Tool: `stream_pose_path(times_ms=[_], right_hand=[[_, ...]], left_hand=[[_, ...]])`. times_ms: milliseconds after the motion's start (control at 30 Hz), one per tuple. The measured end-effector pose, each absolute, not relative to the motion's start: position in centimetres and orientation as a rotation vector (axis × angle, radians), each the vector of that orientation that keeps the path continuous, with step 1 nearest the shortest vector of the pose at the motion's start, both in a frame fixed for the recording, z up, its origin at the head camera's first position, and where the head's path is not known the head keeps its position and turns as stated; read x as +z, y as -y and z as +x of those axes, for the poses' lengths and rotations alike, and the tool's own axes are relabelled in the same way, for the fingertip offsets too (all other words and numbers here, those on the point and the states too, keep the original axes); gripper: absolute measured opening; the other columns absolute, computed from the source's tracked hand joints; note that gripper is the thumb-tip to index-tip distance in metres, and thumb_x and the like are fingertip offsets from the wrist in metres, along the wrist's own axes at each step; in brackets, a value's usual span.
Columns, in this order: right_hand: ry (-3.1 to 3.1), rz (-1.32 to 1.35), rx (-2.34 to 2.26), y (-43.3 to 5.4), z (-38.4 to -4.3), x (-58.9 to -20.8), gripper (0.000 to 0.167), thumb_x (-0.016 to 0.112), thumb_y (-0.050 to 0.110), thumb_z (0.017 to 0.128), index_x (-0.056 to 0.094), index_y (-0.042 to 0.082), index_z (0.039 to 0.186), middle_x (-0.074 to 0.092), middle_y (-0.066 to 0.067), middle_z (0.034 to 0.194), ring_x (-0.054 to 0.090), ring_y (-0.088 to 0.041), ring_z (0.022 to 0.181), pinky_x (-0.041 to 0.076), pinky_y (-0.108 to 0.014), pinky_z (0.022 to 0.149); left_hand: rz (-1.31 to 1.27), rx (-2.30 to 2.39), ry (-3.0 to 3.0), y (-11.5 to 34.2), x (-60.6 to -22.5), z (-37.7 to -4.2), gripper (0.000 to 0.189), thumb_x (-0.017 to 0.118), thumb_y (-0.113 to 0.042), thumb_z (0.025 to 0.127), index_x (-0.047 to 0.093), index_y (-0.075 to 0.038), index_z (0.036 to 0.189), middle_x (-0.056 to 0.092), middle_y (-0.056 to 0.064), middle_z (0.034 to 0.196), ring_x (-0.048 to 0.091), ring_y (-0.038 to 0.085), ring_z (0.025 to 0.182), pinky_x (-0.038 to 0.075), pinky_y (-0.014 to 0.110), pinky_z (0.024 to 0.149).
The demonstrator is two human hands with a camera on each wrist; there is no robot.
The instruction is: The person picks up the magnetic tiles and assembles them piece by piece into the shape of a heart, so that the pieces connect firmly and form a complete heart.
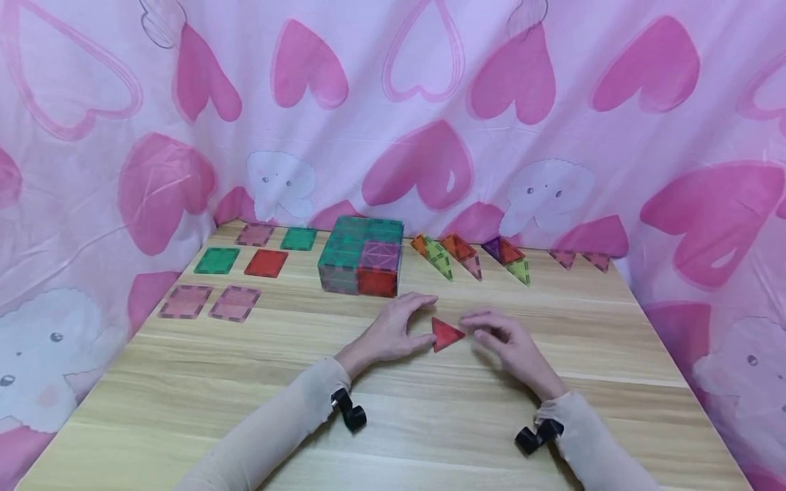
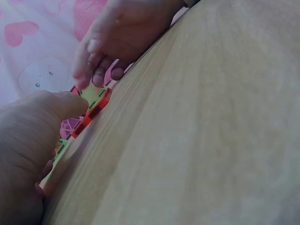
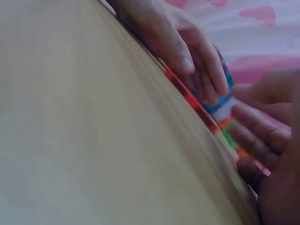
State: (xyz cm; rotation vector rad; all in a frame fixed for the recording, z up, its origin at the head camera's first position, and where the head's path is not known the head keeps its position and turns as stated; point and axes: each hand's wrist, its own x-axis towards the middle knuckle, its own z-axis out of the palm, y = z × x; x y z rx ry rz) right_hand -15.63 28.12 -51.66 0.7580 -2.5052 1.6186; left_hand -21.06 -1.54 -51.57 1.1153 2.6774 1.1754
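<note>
A red triangular magnetic tile (image 1: 446,334) lies flat on the wooden table between both hands, one corner towards the right. At its left edge is the thumb of my left hand (image 1: 389,333), whose fingers reach forward beyond the tile, spread from the thumb. My right hand (image 1: 516,348) hovers by the right corner, its fingers loosely bent with nothing between them. The left wrist view shows the red tile (image 2: 96,112) edge-on by the left thumb. In the right wrist view the right fingers (image 3: 255,133) are apart from the tile (image 3: 190,98).
Behind the hands stands a box-like block of green, purple and red tiles (image 1: 350,247). Several square tiles (image 1: 265,263) lie at the left. Joined triangular tiles (image 1: 512,256) and two pink triangles (image 1: 595,260) line the back right. A heart-patterned curtain (image 1: 424,164) surrounds the table (image 1: 393,443).
</note>
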Motion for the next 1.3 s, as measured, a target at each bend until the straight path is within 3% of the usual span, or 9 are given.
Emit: stream_pose_path(times_ms=[100, 300, 567, 667, 800, 933, 1067, 1200, 1300], right_hand=[[2.362, 0.603, 1.803, -29.4, -16.2, -51.5, 0.027, 0.060, -0.002, 0.110, 0.075, -0.004, 0.133, 0.074, -0.017, 0.138, 0.069, -0.013, 0.127, 0.053, -0.020, 0.108], [2.123, 0.290, 1.912, -33.2, -17.8, -51.3, 0.024, 0.060, -0.006, 0.109, 0.069, -0.019, 0.127, 0.078, -0.007, 0.121, 0.077, -0.019, 0.104, 0.063, -0.023, 0.087], [1.996, -0.309, 1.714, -39.6, -21.0, -51.3, 0.025, 0.064, -0.001, 0.106, 0.077, -0.008, 0.126, 0.080, -0.001, 0.102, 0.069, -0.010, 0.081, 0.054, -0.015, 0.066], [2.087, -0.423, 1.586, -41.0, -21.8, -51.2, 0.028, 0.068, 0.010, 0.107, 0.079, 0.001, 0.132, 0.078, -0.001, 0.110, 0.064, -0.006, 0.089, 0.050, -0.014, 0.071], [2.334, -0.365, 1.351, -41.8, -23.0, -51.1, 0.039, 0.067, 0.023, 0.110, 0.072, 0.009, 0.146, 0.075, -0.011, 0.134, 0.063, -0.003, 0.106, 0.046, -0.014, 0.091], [2.531, -0.217, 1.130, -42.4, -23.7, -51.2, 0.051, 0.059, 0.020, 0.110, 0.059, 0.008, 0.159, 0.067, -0.022, 0.148, 0.064, -0.024, 0.125, 0.049, -0.039, 0.111], [2.630, -0.118, 1.030, -42.8, -23.9, -51.2, 0.061, 0.058, 0.015, 0.106, 0.049, 0.000, 0.164, 0.059, -0.032, 0.152, 0.056, -0.049, 0.134, 0.043, -0.068, 0.116], [2.641, -0.078, 0.971, -43.3, -24.2, -51.5, 0.062, 0.059, 0.010, 0.103, 0.048, -0.006, 0.162, 0.056, -0.037, 0.150, 0.053, -0.054, 0.136, 0.040, -0.071, 0.118], [2.618, -0.037, 0.945, -43.7, -24.7, -51.6, 0.063, 0.060, 0.008, 0.101, 0.049, -0.006, 0.161, 0.051, -0.038, 0.158, 0.044, -0.057, 0.148, 0.032, -0.070, 0.127]], left_hand=[[1.123, 1.109, -2.684, 1.5, -51.5, -21.0, 0.077, 0.086, -0.036, 0.098, 0.054, -0.014, 0.164, 0.061, 0.003, 0.162, 0.051, 0.022, 0.154, 0.038, 0.042, 0.131], [1.189, 1.059, -2.667, 1.3, -51.5, -21.0, 0.068, 0.086, -0.040, 0.098, 0.063, -0.015, 0.157, 0.064, 0.001, 0.158, 0.049, 0.021, 0.154, 0.037, 0.042, 0.132], [1.205, 1.198, -2.631, 1.5, -51.3, -21.1, 0.062, 0.095, -0.033, 0.091, 0.070, -0.016, 0.146, 0.071, -0.005, 0.141, 0.057, 0.016, 0.140, 0.043, 0.039, 0.125], [1.189, 1.312, -2.563, 1.6, -51.3, -21.0, 0.062, 0.098, -0.024, 0.087, 0.071, -0.017, 0.143, 0.066, -0.004, 0.136, 0.060, 0.014, 0.130, 0.051, 0.035, 0.117], [1.196, 1.432, -2.519, 1.9, -51.4, -21.2, 0.063, 0.098, -0.011, 0.085, 0.071, -0.019, 0.141, 0.058, -0.002, 0.133, 0.061, 0.011, 0.119, 0.057, 0.030, 0.105], [1.213, 1.461, -2.527, 2.0, -51.4, -21.4, 0.067, 0.096, -0.005, 0.084, 0.068, -0.020, 0.143, 0.053, 0.001, 0.143, 0.066, 0.010, 0.109, 0.060, 0.028, 0.098], [1.221, 1.499, -2.481, 1.9, -51.5, -21.2, 0.073, 0.095, 0.000, 0.083, 0.064, -0.016, 0.148, 0.057, 0.004, 0.144, 0.071, 0.009, 0.095, 0.064, 0.026, 0.087], [1.251, 1.534, -2.394, 1.8, -51.6, -21.0, 0.075, 0.091, 0.007, 0.084, 0.060, -0.008, 0.152, 0.070, 0.005, 0.127, 0.072, 0.010, 0.094, 0.065, 0.027, 0.084], [1.269, 1.521, -2.364, 1.6, -51.5, -21.0, 0.071, 0.087, 0.009, 0.087, 0.061, -0.006, 0.150, 0.074, 0.003, 0.118, 0.072, 0.009, 0.099, 0.065, 0.027, 0.087]])
